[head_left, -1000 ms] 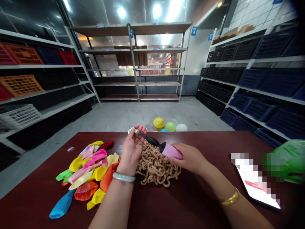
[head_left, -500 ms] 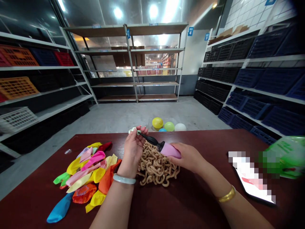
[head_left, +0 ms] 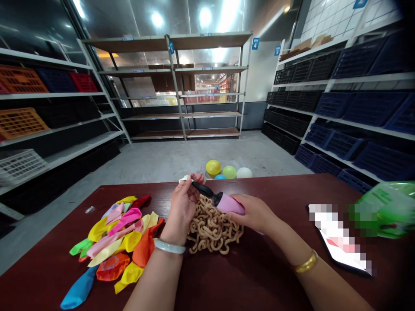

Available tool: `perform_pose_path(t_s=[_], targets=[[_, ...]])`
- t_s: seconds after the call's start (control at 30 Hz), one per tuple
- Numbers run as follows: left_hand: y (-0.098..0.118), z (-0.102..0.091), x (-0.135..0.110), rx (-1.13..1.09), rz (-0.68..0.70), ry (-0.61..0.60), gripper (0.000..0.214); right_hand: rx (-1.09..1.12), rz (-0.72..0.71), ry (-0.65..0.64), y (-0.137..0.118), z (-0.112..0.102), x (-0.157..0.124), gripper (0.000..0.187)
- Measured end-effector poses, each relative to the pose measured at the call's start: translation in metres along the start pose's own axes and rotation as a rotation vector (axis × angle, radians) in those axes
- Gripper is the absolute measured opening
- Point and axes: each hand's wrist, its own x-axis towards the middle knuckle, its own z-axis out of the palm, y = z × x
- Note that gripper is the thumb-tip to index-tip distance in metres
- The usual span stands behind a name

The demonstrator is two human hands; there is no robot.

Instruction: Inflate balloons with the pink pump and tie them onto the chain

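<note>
My right hand (head_left: 251, 212) is closed around a pink balloon pump (head_left: 231, 204), whose black nozzle (head_left: 204, 189) points up and left. At the nozzle's tip, my left hand (head_left: 186, 196) pinches a pale balloon (head_left: 184, 178); the fingers hide most of it. Whether the balloon's neck is fully over the tip I cannot tell. Under the pump lies a heap of brown, curly snack-like pieces (head_left: 215, 229) on the dark red table (head_left: 259, 276). Left of my left hand, many flat balloons (head_left: 126, 242) in several colours are spread out.
A phone (head_left: 340, 242) and a green plastic bag (head_left: 385, 209) lie on the right of the table. Beyond the far edge sit inflated balloons, among them a yellow balloon (head_left: 213, 167). Shelves (head_left: 207, 114) stand at the back, with crates (head_left: 376, 108) along both sides.
The pump's nozzle tip has gone further in at the balloon and my left fingers, which have closed more over it. The view has shifted slightly.
</note>
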Motion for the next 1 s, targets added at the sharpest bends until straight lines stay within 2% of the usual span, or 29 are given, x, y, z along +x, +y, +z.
perform_pose_path(t_s=[0.13, 0.43, 0.63, 0.8, 0.9, 1.0], targets=[[-0.003, 0.005, -0.006, 0.01, -0.033, -0.023, 0.014, 0.012, -0.01, 0.023, 0.002, 0.002, 0.0, 0.045], [-0.005, 0.008, -0.01, 0.03, 0.003, -0.088, 0.024, 0.102, -0.03, 0.056, 0.004, 0.003, 0.001, 0.046], [-0.01, 0.012, -0.013, 0.142, 0.094, -0.016, 0.026, 0.106, -0.038, 0.033, 0.005, -0.001, 0.0, 0.047], [-0.007, 0.011, -0.007, 0.037, 0.162, 0.0, 0.015, 0.137, -0.046, 0.02, 0.007, 0.0, 0.001, 0.045], [-0.005, 0.007, -0.006, 0.011, 0.081, -0.03, 0.013, 0.155, -0.054, 0.027, 0.006, 0.001, 0.001, 0.044], [-0.005, 0.007, -0.008, 0.041, 0.009, -0.046, 0.022, 0.161, -0.06, 0.043, 0.005, 0.0, 0.002, 0.042]])
